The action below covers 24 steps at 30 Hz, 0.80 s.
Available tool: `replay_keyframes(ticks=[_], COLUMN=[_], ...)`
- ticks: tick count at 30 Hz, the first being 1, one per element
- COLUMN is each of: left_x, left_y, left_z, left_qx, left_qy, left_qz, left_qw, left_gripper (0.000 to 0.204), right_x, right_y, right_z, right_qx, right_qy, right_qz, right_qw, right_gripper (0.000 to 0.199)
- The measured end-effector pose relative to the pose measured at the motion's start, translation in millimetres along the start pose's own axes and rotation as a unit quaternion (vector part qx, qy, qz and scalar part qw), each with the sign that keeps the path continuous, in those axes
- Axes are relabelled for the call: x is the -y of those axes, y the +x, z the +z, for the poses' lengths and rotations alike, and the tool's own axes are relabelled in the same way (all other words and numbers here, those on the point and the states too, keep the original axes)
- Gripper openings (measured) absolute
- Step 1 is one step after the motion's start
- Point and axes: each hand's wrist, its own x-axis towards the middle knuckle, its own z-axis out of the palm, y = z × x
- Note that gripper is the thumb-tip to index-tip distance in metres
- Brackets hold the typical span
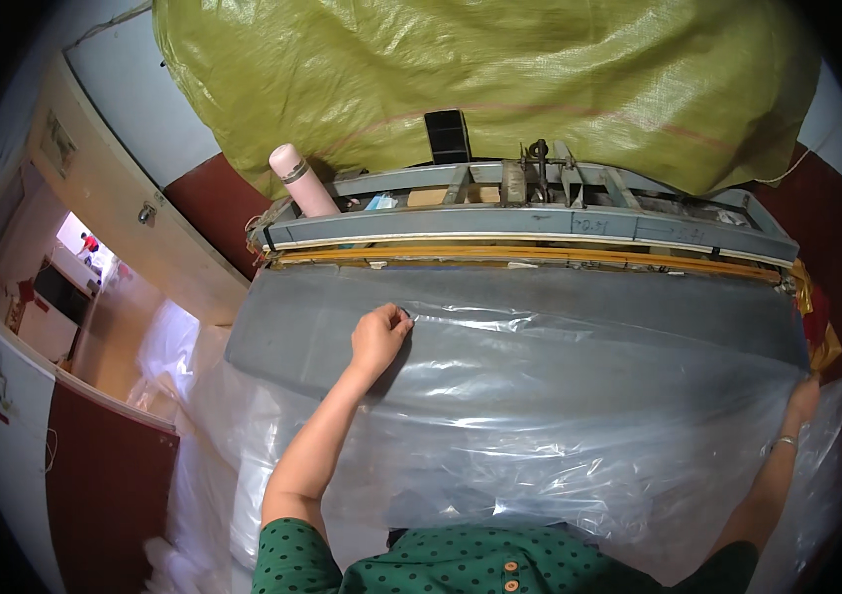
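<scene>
A sheet of clear plastic film point(540, 465) spreads over a long grey padded surface point(560, 287) and hangs down toward my body in shiny folds. My left hand point(378, 342) is closed in a pinch on the film's upper edge, left of the middle. Far to the right, my right hand point(805, 401) grips the film near the end of the grey surface; its fingers are partly hidden. Between the two hands the film's edge runs in a wrinkled, slanting line.
Behind the grey surface runs a metal frame point(530, 227) with orange strips point(540, 255) along it. A pink flask point(303, 182) and a black phone-like slab point(448, 137) stand there. A large yellow-green woven sheet point(500, 69) covers the back. An open door point(134, 178) is at left.
</scene>
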Motion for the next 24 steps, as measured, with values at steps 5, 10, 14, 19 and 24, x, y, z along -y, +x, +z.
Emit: replay_keyframes(ticks=[5, 10, 14, 19, 24], left_x=[-5, 7, -6, 9, 10], left_y=[23, 34, 38, 37, 48], left_z=[3, 20, 35, 22, 17], left_qx=[-0.116, -0.118, -0.115, -0.144, -0.087], left_qy=[-0.047, 0.052, -0.010, -0.012, 0.096], left_qz=[0.068, 0.106, 0.071, 0.117, 0.143], left_qw=[0.990, 0.986, 0.991, 0.983, 0.981], left_gripper=[0.012, 0.014, 0.019, 0.021, 0.013], right_x=[-1, -4, -101, -77, -96], right_y=[4, 7, 59, 32, 64], right_z=[4, 18, 54, 37, 39], right_qx=[-0.002, -0.001, -0.027, -0.015, -0.001], right_qy=[-0.016, 0.022, 0.415, 0.557, 0.554], right_qz=[0.017, 0.020, 0.001, 0.058, 0.049], right_qw=[1.000, 1.000, 0.910, 0.828, 0.831], right_gripper=[0.031, 0.028, 0.027, 0.033, 0.030])
